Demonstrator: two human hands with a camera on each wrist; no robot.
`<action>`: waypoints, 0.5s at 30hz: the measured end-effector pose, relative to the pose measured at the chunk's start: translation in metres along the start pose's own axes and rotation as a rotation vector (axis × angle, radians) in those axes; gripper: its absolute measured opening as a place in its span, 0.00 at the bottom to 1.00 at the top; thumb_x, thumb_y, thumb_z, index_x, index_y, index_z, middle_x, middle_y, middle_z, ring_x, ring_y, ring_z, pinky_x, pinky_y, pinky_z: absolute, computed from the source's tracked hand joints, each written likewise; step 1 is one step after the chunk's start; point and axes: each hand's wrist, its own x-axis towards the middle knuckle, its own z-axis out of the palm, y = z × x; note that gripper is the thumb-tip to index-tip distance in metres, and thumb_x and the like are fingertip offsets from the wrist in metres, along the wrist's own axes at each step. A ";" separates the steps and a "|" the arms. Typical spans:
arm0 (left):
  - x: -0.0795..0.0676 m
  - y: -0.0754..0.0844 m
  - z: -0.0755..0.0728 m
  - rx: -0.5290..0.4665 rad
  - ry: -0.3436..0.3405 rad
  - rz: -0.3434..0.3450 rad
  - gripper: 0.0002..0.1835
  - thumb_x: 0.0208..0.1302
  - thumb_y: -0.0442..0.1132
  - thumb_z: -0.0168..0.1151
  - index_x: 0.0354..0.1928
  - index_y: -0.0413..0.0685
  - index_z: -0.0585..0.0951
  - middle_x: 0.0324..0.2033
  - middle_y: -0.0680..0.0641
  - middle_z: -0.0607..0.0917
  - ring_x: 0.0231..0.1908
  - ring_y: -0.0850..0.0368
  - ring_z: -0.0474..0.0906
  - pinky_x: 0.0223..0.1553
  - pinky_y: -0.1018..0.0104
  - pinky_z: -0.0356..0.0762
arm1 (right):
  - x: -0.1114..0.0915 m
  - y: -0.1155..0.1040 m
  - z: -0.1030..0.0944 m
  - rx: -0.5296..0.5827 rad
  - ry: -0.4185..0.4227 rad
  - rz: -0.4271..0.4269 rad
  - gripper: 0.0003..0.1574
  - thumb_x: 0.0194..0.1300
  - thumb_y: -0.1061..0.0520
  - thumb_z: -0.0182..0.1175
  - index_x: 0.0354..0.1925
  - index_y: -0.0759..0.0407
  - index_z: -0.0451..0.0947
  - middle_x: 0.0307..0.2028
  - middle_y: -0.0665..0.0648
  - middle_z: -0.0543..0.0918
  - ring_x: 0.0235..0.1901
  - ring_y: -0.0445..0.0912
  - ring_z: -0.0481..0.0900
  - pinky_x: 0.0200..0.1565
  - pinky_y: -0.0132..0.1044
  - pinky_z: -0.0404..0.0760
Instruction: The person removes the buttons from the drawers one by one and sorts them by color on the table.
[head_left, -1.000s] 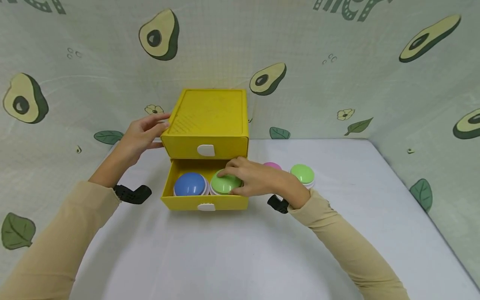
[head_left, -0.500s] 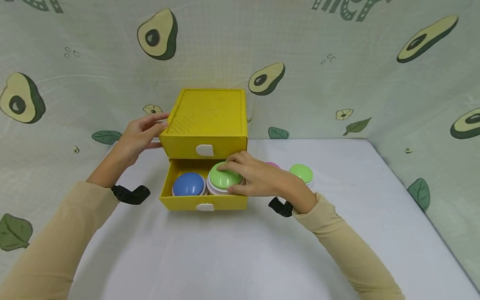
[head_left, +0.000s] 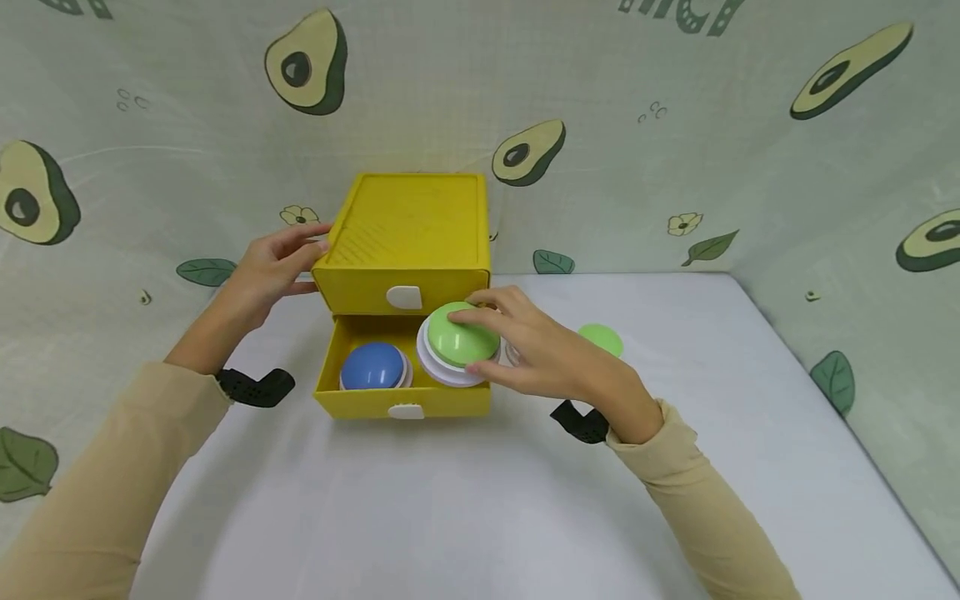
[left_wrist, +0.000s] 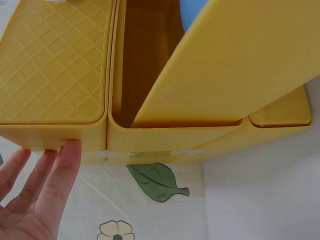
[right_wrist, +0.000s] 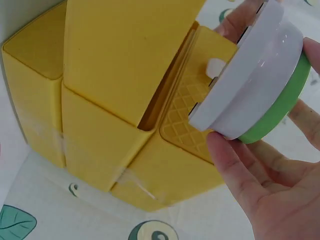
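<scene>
A yellow drawer box (head_left: 412, 221) stands on the table, its lower drawer (head_left: 446, 406) pulled out. My left hand (head_left: 262, 279) rests against the box's left side, fingers extended; the left wrist view shows the fingertips (left_wrist: 73, 150) on its yellow wall. My right hand (head_left: 543, 350) grips a dome push button (head_left: 461, 337) with a green top and a white base, tilted over the drawer's right half. In the right wrist view, fingers and thumb surround the button (right_wrist: 260, 75), its base facing the box. A blue dome button (head_left: 372, 367) sits in the drawer's left half.
Another green-topped button (head_left: 602, 338) is on the table at the right, partly hidden behind my right forearm. The upper drawer (head_left: 442, 292) with its white pull is closed. An avocado-print cloth (head_left: 637, 158) hangs behind the table.
My right hand has lifted the green button up from inside the drawer and tilted it, moving slightly right. A pink top beyond the hand is now hidden. The left hand stays on the box.
</scene>
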 end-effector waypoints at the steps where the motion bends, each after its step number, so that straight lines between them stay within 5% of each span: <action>1: 0.000 0.000 0.000 0.002 0.000 0.001 0.33 0.65 0.61 0.48 0.70 0.60 0.59 0.64 0.43 0.67 0.44 0.69 0.75 0.50 0.62 0.77 | -0.002 0.000 -0.001 0.003 0.007 0.007 0.30 0.61 0.51 0.61 0.61 0.54 0.68 0.59 0.58 0.67 0.60 0.48 0.62 0.58 0.41 0.72; 15: 0.001 -0.001 0.000 0.005 0.002 -0.016 0.34 0.65 0.61 0.47 0.70 0.61 0.58 0.63 0.44 0.67 0.46 0.66 0.74 0.52 0.60 0.76 | -0.048 0.004 -0.014 0.011 0.117 0.138 0.33 0.59 0.50 0.64 0.62 0.50 0.68 0.63 0.55 0.64 0.60 0.47 0.63 0.56 0.45 0.74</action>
